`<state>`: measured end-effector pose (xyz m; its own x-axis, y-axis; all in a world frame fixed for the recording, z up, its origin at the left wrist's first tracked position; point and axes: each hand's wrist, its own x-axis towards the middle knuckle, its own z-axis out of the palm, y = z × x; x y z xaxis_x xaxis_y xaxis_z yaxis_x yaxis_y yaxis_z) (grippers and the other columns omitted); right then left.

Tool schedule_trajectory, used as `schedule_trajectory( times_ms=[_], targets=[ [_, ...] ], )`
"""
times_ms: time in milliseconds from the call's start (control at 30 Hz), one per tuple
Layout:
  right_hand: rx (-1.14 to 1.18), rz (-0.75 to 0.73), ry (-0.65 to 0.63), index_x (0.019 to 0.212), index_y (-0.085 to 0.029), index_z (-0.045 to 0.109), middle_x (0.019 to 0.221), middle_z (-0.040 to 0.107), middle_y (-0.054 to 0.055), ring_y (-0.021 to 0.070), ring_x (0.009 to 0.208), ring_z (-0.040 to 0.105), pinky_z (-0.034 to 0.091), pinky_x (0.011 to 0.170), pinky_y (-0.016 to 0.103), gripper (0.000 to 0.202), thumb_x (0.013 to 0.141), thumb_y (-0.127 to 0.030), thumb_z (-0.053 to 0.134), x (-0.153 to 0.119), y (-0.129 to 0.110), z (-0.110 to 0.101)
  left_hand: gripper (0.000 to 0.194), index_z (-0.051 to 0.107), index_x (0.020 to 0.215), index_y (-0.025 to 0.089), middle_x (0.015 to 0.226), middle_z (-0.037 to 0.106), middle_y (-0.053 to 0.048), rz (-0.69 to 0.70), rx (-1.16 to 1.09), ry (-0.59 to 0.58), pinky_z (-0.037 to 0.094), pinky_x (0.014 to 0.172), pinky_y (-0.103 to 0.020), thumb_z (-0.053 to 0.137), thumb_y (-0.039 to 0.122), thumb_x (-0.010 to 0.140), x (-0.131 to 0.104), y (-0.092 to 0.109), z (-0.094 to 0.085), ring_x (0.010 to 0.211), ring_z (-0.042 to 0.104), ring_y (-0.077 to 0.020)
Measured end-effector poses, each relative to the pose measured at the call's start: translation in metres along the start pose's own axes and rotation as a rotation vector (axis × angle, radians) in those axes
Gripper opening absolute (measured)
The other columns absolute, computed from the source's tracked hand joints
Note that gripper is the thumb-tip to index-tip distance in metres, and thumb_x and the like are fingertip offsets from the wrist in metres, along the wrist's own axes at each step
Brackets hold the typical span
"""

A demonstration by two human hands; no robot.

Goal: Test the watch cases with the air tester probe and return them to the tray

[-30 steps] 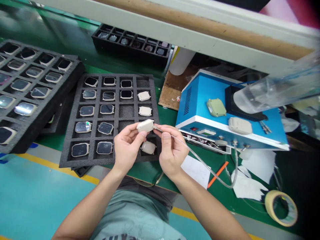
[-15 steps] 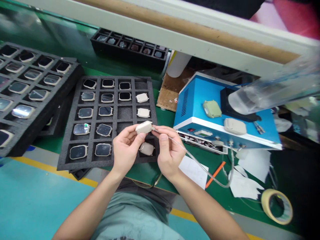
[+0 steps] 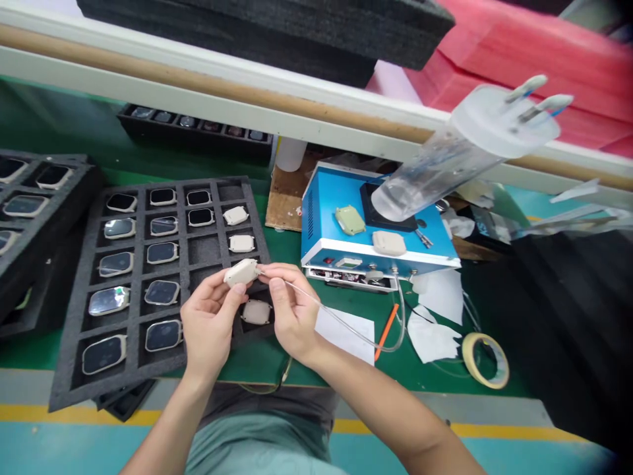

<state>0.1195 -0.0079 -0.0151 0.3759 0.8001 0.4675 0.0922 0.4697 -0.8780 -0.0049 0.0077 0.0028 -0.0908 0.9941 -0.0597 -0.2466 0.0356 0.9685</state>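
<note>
Watch (image 3: 241, 272) up in the left hand (image 3: 208, 326), thumb and fingers gripping it above the foam tray (image 3: 204, 251), and the right hand (image 3: 295, 316) pinches the clear tube (image 3: 403, 320) from the blue box (image 3: 324, 191), tip right at the watch's edge! Lining up tip and edge looks like the step in hand; whether they've met, can't tell. Next move, I'd judge, calls for a motionless watch and a straight tube tip.

left hand (image 3: 208, 326): thumb opposing bent fingers (image 3: 211, 285) | right hand (image 3: 297, 320): pinched, close beside left | forearms (image 3: 370, 400): angled inward
</note>
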Motion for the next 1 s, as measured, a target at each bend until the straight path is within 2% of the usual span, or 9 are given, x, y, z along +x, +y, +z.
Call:
schedule_trajectory(
  times_ms=[533, 800, 1000],
  targets=[
    [0.009, 0.022, 0.005, 0.109, -0.024, 0.074, 0.110, 0.076, 0.009, 0.0215, 0.105, 0.075, 0.067, 0.089, 0.038, 0.018, 0.107, -0.031, 0.058, -0.0002, -0.0004, 0.0017, 0.039, 0.078, 0.112, 0.017, 0.112, 0.082, -0.011, 0.002, 0.017, -0.017, 0.064, 0.073, -0.024, 0.091, 0.035, 0.081, 0.0009, -0.0005, -0.0015, 0.095, 0.080, -0.0234],
    [-0.014, 0.015, 0.000, 0.109, -0.024, 0.074, 0.110, 0.076, 0.009, 0.0215, 0.105, 0.075, 0.066, 0.090, 0.039, 0.018, 0.107, -0.030, 0.057, -0.0012, -0.0008, 0.0006, 0.043, 0.076, 0.113, 0.017, 0.113, 0.082, -0.013, -0.015, 0.020, -0.015, 0.065, 0.074, -0.027, 0.092, 0.039, 0.079, 0.0004, -0.0012, -0.0021, 0.095, 0.080, -0.0257],
    [-0.009, 0.030, -0.002, 0.109, -0.024, 0.074, 0.111, 0.075, 0.009, 0.0219, 0.107, 0.074, 0.066, 0.092, 0.041, 0.017, 0.106, -0.028, 0.058, -0.0031, -0.0013, -0.0010, 0.040, 0.076, 0.112, 0.017, 0.111, 0.082, -0.013, -0.017, -0.002, -0.037, 0.064, 0.074, -0.026, 0.091, 0.037, 0.081, -0.0012, -0.0006, -0.0020, 0.095, 0.081, -0.0245]
  ],
)
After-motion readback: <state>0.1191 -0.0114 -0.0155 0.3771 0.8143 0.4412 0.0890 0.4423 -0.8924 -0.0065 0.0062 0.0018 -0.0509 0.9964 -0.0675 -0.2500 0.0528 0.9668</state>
